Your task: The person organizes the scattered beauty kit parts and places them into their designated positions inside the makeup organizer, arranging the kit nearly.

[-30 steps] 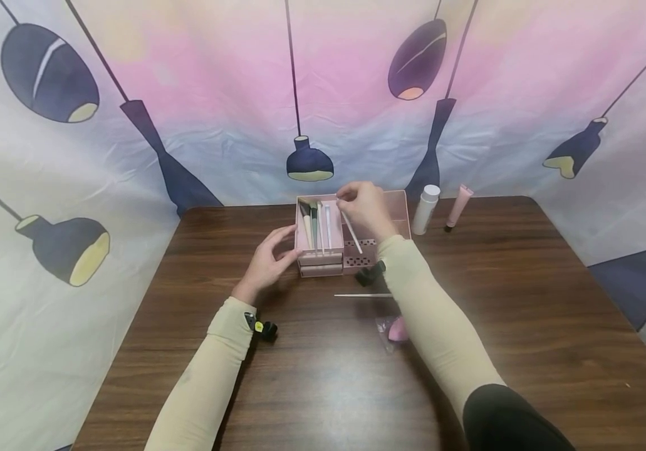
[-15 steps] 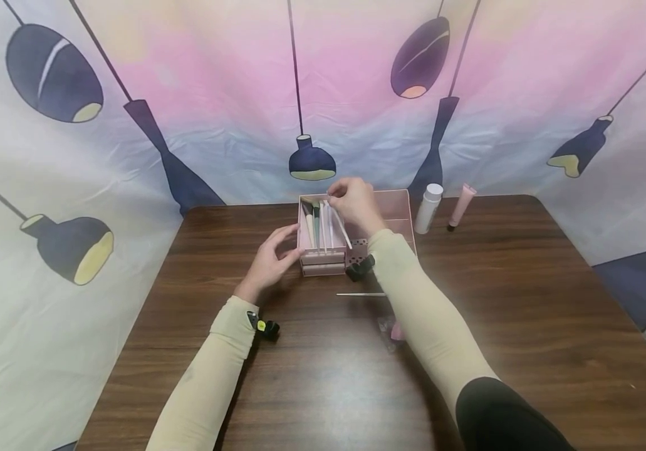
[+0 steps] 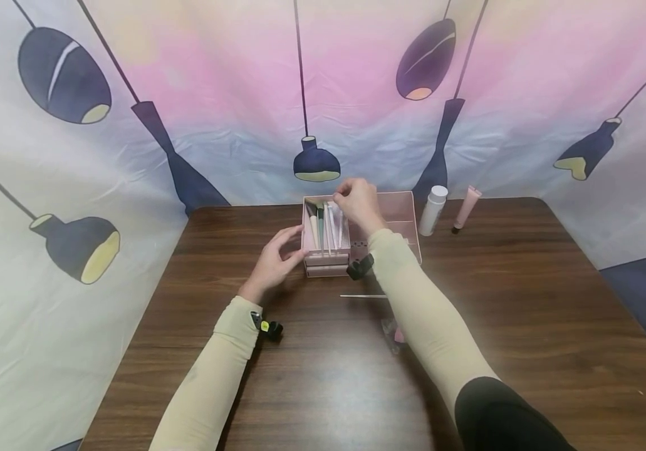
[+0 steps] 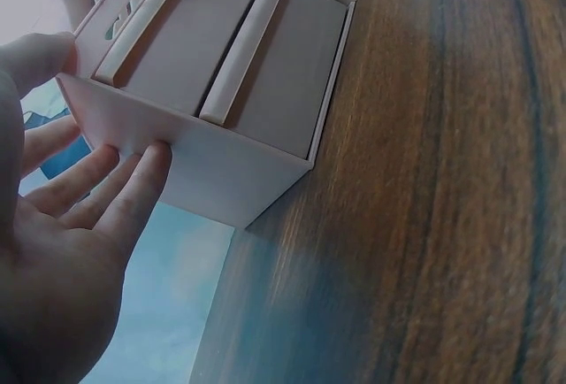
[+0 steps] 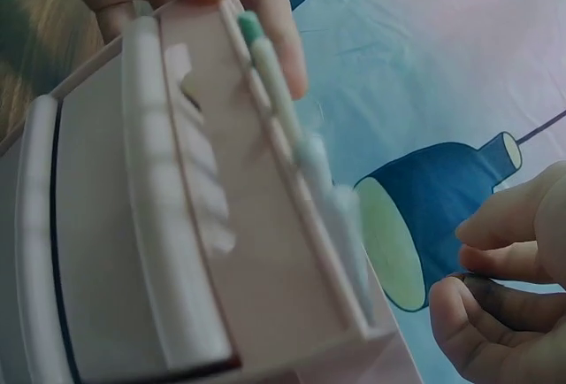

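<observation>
A pink organizer box with two drawers stands at the back of the table. In its top tray several makeup brushes lie side by side, one with a green handle. My left hand steadies the box's left side, thumb at the front top corner and fingertips on the side wall in the left wrist view. Over the tray's back right corner is my right hand, fingertips curled together near the far end of a pale brush. I cannot tell whether they still hold it.
A wider pink compartment adjoins the box on the right. Beyond it stand a white bottle and a pink tube. A thin white stick and a pink item beside clear wrapping lie nearer, partly behind the right arm.
My right hand has moved left from above the right compartment to the tray, and the pale brush now lies beside the others. My left hand has stayed at the box.
</observation>
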`<state>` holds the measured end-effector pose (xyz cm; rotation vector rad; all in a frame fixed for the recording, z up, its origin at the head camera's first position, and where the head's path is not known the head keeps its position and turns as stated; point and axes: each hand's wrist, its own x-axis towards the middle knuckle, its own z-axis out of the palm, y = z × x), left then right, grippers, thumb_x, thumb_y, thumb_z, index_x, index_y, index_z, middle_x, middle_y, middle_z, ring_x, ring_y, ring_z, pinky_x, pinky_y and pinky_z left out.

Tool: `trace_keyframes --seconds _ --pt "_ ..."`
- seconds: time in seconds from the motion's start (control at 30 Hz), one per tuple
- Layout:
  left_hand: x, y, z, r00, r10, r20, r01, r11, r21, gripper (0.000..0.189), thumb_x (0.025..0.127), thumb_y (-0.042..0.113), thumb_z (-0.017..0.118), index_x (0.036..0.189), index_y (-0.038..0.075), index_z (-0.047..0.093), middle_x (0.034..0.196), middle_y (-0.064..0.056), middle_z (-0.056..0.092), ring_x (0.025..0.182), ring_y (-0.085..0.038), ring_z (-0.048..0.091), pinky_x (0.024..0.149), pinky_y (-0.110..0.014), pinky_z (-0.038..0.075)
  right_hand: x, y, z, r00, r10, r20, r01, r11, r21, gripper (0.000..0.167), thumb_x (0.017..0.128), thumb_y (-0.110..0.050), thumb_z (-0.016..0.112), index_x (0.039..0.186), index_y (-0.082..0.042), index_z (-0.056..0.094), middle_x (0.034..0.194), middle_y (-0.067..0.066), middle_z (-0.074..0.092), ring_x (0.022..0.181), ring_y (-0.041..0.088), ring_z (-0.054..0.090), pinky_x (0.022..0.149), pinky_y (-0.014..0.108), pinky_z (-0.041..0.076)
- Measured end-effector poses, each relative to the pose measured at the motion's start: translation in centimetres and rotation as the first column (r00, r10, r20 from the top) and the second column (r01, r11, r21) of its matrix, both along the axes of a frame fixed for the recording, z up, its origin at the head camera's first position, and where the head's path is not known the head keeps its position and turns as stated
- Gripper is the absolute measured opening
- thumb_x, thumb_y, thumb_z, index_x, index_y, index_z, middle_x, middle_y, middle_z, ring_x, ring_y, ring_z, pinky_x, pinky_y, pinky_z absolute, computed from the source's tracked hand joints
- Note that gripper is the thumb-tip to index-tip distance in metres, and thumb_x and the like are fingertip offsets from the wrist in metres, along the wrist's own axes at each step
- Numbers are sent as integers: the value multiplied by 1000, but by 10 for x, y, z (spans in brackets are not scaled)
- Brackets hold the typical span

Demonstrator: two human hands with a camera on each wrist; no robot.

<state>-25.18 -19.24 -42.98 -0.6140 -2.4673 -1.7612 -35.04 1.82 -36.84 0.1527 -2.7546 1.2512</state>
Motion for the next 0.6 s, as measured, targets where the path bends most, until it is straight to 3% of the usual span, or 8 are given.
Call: trace_keyframes --seconds 0.27,0.6 --pt "1 0 1 1000 11 -3 -11 1000 -22 56 93 7 65 143 -4 43 145 -23 41 133 -39 43 105 -58 45 1 12 -10 1000 12 -24 -12 1000 18 14 89 -22 64 96 -13 72 97 2 72 92 22 64 84 36 55" --pt "1 1 1 1000 5 -26 -6 1000 -29 55 93 7 64 143 -5 43 144 -25 42 131 -40 44 105 -60 44 5 20 -8 1000 5 -9 -5 999 31 17 89 -26 64 100 -16 73 99 0 73 95 21 64 87 36 55"
